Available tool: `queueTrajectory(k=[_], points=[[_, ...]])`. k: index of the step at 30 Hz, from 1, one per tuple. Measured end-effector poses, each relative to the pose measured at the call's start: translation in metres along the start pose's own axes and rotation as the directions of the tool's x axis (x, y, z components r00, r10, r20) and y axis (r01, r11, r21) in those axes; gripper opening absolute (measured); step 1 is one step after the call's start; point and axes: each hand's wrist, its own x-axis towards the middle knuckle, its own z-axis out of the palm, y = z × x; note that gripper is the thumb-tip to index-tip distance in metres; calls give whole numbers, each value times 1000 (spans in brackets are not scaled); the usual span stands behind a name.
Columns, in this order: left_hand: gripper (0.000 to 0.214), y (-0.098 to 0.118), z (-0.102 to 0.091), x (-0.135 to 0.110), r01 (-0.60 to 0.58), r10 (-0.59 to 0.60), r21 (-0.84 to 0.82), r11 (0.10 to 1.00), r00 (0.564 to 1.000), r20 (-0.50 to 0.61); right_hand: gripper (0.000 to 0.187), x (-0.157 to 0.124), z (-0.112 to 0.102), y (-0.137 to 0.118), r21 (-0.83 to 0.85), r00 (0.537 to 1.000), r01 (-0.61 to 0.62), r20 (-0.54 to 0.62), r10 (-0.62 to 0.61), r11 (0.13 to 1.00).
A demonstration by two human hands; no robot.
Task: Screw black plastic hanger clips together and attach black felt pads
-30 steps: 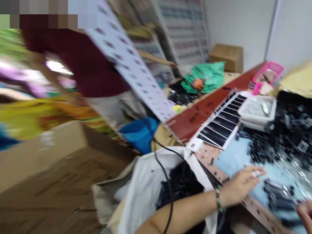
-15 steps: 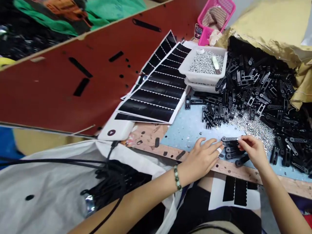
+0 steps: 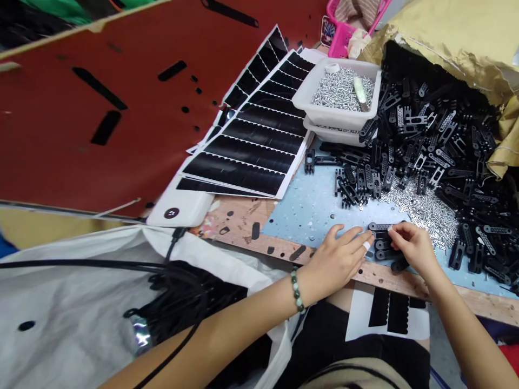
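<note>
A short row of black plastic link pieces [image 3: 382, 254] lies on the light blue mat near the table's front edge. My left hand [image 3: 338, 259], with a white band on one finger and a beaded bracelet at the wrist, lies with fingers spread, its fingertips at the left ends of the row. Over the right part of these pieces, my right hand [image 3: 416, 249] has thumb and forefinger pinched together. Whatever sits in that pinch is too small to make out. Behind the right hand lies a heap of small silver screws and nuts [image 3: 436, 219].
A large pile of black link pieces [image 3: 454, 146] covers the right side. White tubs [image 3: 302, 100] with silver screws stand behind, beside sheets of black stickers [image 3: 247, 154]. A white power bank [image 3: 182, 208] with a cable lies left. A red-brown board [image 3: 133, 162] rises there.
My right hand's pinch has moved a little left along the row of black pieces. My left hand stays at their ends. The whole view has shifted slightly.
</note>
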Motion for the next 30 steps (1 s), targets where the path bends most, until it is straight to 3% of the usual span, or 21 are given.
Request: queueTrajectory(k=[9, 15, 18, 21, 24, 27, 30], points=[[33, 0, -1, 0, 18, -17, -37, 999, 1000, 17, 32, -1, 0, 3, 12, 1000, -18, 6, 17, 1000], [34, 1, 2, 2, 32, -31, -45, 998, 999, 27, 22, 1, 1, 0, -181, 997, 80, 6, -80, 980], [35, 4, 4, 6, 48, -47, -30, 998, 998, 40, 15, 1, 2, -5, -377, 982, 181, 15, -189, 908], [33, 4, 1, 10, 66, -64, -52, 996, 997, 35, 12, 0, 1, -11, -579, 959, 247, 30, -282, 777], [35, 3, -9, 14, 102, -101, -144, 984, 995, 14, 26, -3, -2, -17, -669, 918, 274, -31, -395, 691], [37, 2, -17, 17, 156, -156, -279, 947, 988, 23, 32, -9, 0, -23, -548, 847, 439, -14, -532, 712], [31, 1, -18, 20, 169, -162, -426, 889, 985, 55, 10, -17, 10, -29, -376, 781, 608, 121, -613, 700]])
